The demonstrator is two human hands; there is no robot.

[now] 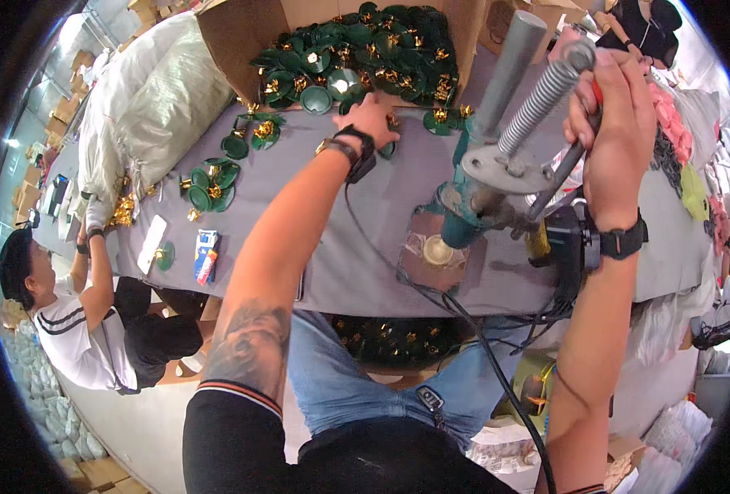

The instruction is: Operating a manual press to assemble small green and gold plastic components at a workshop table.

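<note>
Left hand grasps a green piece beneath it; right hand grips the press lever.

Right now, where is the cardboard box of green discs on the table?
In the head view the cardboard box sits at the table's far edge, left of centre, just beyond the left hand and beside the big sack.

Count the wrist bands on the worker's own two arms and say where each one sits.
2. One black band is on the left wrist, by the left hand at the box; one black band is on the right wrist, below the right hand gripping the press lever.
</note>
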